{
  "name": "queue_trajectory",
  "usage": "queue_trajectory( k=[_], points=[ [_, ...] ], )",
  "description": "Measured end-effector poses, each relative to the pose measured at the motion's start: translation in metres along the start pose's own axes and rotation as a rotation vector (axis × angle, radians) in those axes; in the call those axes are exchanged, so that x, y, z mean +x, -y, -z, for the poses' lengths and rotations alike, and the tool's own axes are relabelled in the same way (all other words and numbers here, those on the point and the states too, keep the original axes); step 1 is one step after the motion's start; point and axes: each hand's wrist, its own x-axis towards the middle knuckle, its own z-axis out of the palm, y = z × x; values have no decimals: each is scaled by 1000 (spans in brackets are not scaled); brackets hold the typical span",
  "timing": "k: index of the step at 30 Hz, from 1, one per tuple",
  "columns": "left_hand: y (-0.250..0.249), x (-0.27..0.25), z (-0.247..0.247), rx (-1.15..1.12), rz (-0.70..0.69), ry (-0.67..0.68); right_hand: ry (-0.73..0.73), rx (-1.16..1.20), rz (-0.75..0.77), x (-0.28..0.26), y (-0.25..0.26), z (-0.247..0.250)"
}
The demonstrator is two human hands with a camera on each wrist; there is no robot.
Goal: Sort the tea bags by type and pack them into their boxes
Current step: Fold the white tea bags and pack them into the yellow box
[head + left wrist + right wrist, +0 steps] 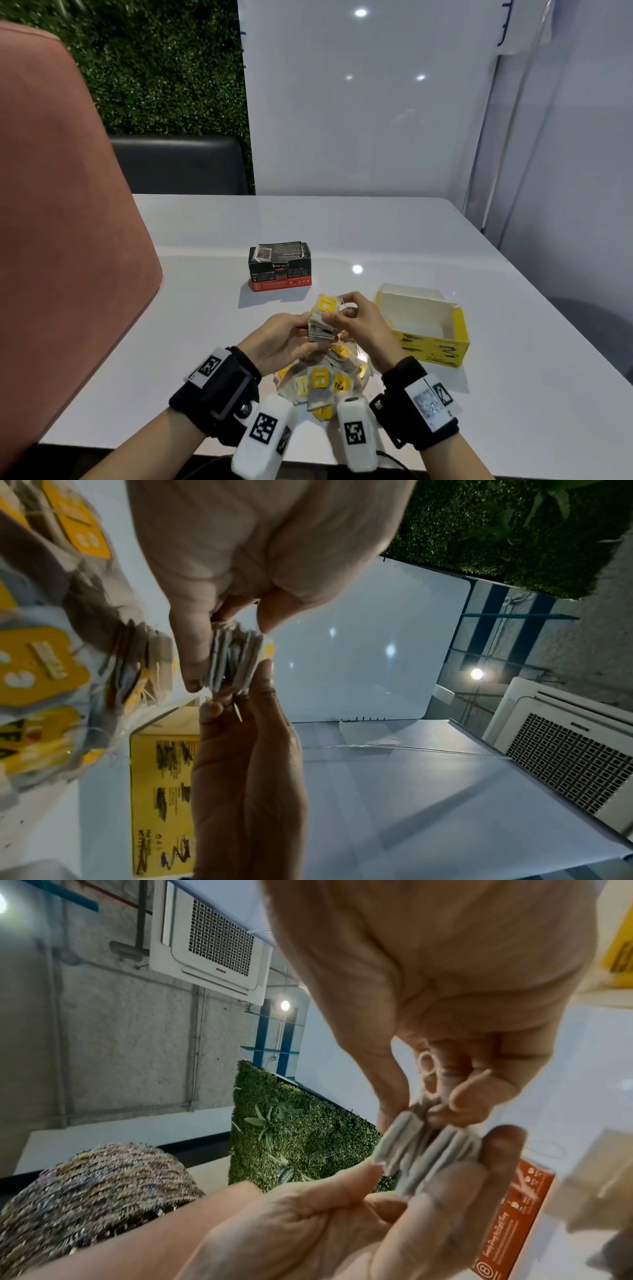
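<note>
Head view: the lower part of the loose pile of tea bags point(322, 383) is cut off behind two white wrist cameras at the bottom centre, and the near table edge is hidden by the forearms. Just above the pile, mid-frame, the left hand point(277, 339) and right hand point(363, 329) both grip a small stack of tea bags point(323, 323) between them, fingers curled round its edges, a yellow tag at its top. The yellow box point(431, 346) stands open at centre right, just beside the right hand; the black and orange box point(280, 270) stands above the hands, apart from them. The white table point(445, 240) meets a glossy white wall; a pink chair back fills the left.

Left wrist view: the picture is turned sideways and the hand's back is out of view. The left hand point(240, 569) has thumb and fingers pinching the stack point(234, 661); the right hand point(246, 764) meets it from below. The pile is blurred at far left.

Right wrist view: the stack point(424, 1153) is blurred, clamped by the left hand point(342, 1226) below and touched by the right hand's point(455, 1015) curled fingers. String loops lie across them. A ceiling air unit sits at upper left.
</note>
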Motion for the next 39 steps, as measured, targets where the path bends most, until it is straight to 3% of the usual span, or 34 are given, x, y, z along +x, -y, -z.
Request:
queue_trajectory(
  k=[10,16,19,22,26,30,39],
  points=[
    [1,3,-1,-27,-1,-11,-72,-142,-25,2,6,-3],
    [1,2,0,-31,21,-31,-147,-609,276,-11,12,-5],
    [0,2,3,-41,13,-20,-21,-768,457,-17,18,1],
    [1,3,4,-44,19,-46,167,-942,468,-16,24,4],
    [5,3,3,-45,29,-38,143,-977,467,-12,28,7],
    [4,3,1,-71,28,-11,28,-933,567,-12,30,12],
    [2,1,1,-82,45,-32,126,-1024,632,-17,18,14]
  ],
)
